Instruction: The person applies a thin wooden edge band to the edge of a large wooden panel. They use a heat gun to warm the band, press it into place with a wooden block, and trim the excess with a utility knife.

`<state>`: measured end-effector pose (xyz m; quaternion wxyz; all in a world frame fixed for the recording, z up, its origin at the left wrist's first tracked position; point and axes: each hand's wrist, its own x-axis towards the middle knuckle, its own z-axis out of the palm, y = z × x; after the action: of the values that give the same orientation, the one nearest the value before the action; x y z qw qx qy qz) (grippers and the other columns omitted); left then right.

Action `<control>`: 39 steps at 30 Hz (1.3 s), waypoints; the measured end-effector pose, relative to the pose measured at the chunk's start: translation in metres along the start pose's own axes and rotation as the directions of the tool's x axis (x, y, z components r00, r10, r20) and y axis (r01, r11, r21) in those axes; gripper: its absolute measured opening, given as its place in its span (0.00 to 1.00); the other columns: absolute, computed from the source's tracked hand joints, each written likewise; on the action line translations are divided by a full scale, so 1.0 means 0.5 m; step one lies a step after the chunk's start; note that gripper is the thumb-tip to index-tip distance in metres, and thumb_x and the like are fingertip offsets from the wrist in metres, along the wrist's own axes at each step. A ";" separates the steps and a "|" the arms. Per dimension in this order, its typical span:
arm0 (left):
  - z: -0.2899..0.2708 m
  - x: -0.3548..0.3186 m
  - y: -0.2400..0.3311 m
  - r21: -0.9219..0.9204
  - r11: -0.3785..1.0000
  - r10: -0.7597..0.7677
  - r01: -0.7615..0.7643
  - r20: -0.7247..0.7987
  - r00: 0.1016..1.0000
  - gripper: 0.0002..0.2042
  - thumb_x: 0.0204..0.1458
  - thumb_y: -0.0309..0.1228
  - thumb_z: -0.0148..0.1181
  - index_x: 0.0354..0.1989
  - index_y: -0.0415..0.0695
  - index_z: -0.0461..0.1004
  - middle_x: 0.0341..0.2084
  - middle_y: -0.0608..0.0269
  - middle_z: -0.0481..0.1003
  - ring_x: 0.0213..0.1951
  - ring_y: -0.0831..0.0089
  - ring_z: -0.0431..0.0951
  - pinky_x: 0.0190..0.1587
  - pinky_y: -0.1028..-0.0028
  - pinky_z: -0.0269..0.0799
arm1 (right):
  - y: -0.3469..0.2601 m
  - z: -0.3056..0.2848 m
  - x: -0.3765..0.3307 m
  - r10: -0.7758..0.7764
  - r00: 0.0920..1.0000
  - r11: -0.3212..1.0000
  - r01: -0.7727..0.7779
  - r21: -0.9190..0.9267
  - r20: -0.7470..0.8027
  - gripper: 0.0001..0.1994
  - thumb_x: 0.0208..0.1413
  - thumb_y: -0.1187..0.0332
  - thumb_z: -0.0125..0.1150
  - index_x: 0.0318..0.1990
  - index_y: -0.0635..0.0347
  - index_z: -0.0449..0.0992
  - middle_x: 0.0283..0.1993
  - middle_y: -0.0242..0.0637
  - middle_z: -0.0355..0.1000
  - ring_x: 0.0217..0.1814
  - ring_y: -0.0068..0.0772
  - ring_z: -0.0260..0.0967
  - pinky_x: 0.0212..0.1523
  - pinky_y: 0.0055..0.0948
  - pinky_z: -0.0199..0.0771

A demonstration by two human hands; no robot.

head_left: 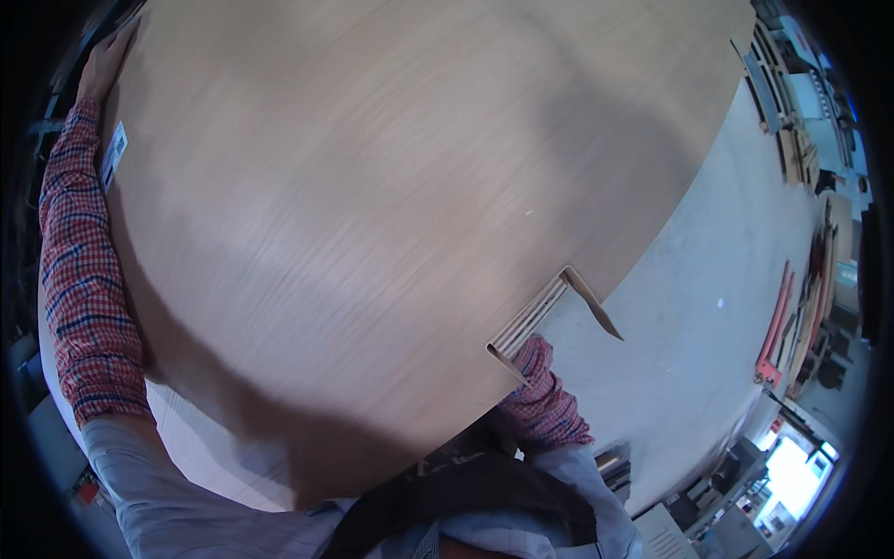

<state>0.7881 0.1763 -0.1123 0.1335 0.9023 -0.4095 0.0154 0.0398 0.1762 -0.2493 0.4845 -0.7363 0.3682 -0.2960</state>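
A large, pale brown wooden panel [372, 186] with fine grain fills most of the view. My left hand [105, 61] grips its far left edge, the arm stretched along that side; the fingertips are partly out of sight beyond the edge. At the panel's near right side is a rectangular notch [533, 312], its cut edge showing stacked layers. My right forearm, in a red checked sleeve [548, 396], reaches up to this notch. The right hand itself is hidden behind the panel. A small white label [114, 156] sits on the left edge beside my left sleeve.
Grey floor [689, 279] stretches to the right of the panel. Along the far right lie red bars [776, 326] and stacked wooden boards [796, 154]. A bright opening [796, 475] shows at the lower right. A dark strap [466, 494] crosses my front.
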 end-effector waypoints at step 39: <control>0.030 0.037 -0.058 -0.090 0.990 0.117 -0.113 0.039 0.992 0.33 0.66 0.58 0.46 0.64 0.40 0.74 0.56 0.54 0.78 0.59 0.65 0.75 0.65 0.71 0.61 | 0.003 -0.037 -0.006 0.052 0.998 0.998 -0.053 -0.041 -0.032 0.33 0.48 0.66 0.72 0.62 0.63 0.67 0.54 0.44 0.73 0.55 0.43 0.74 0.54 0.40 0.75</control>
<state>0.8206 0.1773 -0.1307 0.1627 0.8707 -0.4639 -0.0146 0.0231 0.1689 -0.2445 0.4708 -0.7318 0.4009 -0.2866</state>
